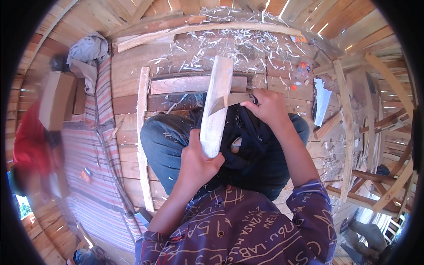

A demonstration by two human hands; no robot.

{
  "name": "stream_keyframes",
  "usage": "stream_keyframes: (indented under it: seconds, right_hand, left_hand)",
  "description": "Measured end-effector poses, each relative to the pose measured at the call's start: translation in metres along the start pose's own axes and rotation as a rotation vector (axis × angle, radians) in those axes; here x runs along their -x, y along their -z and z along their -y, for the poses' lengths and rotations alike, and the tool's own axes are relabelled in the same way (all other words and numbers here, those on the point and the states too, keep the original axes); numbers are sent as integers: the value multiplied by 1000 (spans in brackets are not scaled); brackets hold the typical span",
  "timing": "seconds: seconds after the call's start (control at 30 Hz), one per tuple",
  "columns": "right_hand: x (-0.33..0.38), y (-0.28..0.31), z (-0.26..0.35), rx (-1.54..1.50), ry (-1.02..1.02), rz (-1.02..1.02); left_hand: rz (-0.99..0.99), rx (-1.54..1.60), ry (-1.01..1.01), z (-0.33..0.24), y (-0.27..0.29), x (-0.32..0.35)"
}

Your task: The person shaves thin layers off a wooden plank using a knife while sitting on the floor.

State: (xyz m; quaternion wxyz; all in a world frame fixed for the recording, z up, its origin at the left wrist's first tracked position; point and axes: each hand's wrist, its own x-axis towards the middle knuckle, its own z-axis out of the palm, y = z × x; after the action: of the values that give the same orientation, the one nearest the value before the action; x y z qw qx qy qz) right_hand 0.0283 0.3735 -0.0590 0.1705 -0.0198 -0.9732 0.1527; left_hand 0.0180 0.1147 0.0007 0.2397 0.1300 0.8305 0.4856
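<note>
My left hand is closed around the lower end of a pale, flat piece of wood, which stands tilted up and away over my lap. In my right hand is a knife, gripped by its handle, which my fingers mostly hide. Its broad blade points left and lies across the face of the wood at about mid-length. A dark cloth is bunched in my lap beneath the wood, between my bent knees.
Wood shavings litter the plank floor ahead. A reddish board lies just beyond my knees, long strips to the left and right. At left are a striped mat, a cardboard box and a blurred person in red.
</note>
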Motion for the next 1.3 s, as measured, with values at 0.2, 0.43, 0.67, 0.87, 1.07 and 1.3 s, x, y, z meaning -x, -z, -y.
stream_keyframes:
  seconds: [0.2,0.43,0.67,0.87,1.07,1.3]
  right_hand:
    - [8,-6,-58,-2,-618,-162]
    - [42,24,-97,-306,-825,-140]
    - [65,5,48,-476,-327,184]
    - [48,10,22,-259,-60,262]
    - [15,42,-123,46,-967,47]
    - [64,53,-17,-332,-613,8]
  left_hand:
    - [213,126,39,15,-14,18]
    - [271,307,161,48,-23,27]
    - [499,693,417,25,-10,5]
    - [536,591,381,33,-9,7]
    - [598,315,-312,50,-48,51]
    - [355,574,358,49,-2,6]
